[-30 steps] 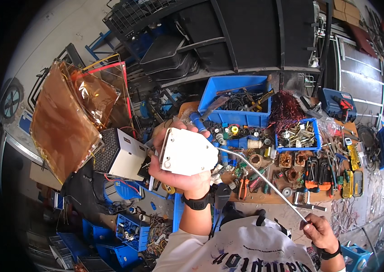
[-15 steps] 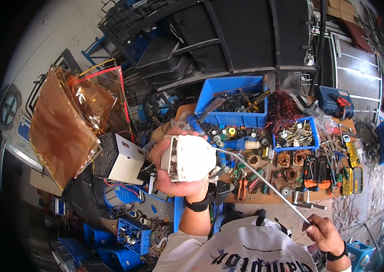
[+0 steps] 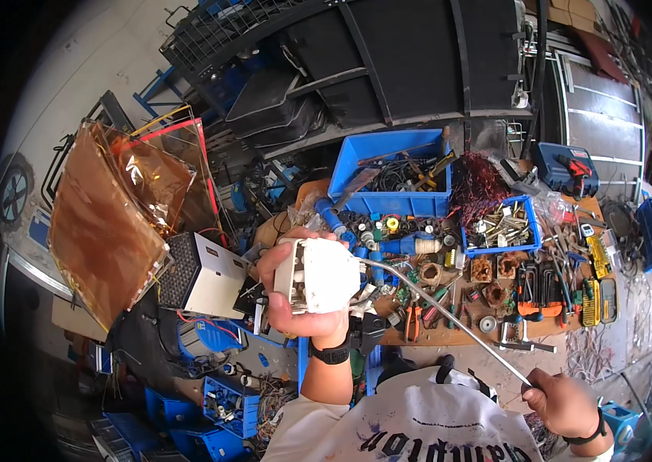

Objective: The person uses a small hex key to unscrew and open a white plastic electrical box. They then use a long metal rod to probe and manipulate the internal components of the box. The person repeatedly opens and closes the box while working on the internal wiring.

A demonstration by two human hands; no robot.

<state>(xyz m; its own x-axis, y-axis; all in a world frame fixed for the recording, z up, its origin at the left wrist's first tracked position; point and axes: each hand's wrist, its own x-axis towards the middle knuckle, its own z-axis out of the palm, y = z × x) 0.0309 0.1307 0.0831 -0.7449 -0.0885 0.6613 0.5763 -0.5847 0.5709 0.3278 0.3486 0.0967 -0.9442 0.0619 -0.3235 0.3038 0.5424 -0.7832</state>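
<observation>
My left hand [image 3: 327, 327] holds up a white plastic housing [image 3: 334, 276], its fingers and thumb wrapped round the back and sides. The housing is blocky with a rounded right end, and its left side shows an open, hollow edge. From its right end a thin silvery rod [image 3: 461, 325] runs down to the right, bent near the housing. I cannot tell whether the rod's tip is inside the housing or just touches it. At the lower right, my right hand [image 3: 561, 402] is closed round the rod's far end.
Behind the housing, a wooden workbench [image 3: 464, 336] carries pliers, hex keys and loose fittings. A blue bin [image 3: 391, 203] of tools and a blue tray [image 3: 501, 248] of metal parts stand on it. A white box [image 3: 218, 273] and brown sheets [image 3: 106, 231] are at left.
The housing and my left hand have shifted slightly left and down. My right hand has moved a little right and turned, still gripping the rod.
</observation>
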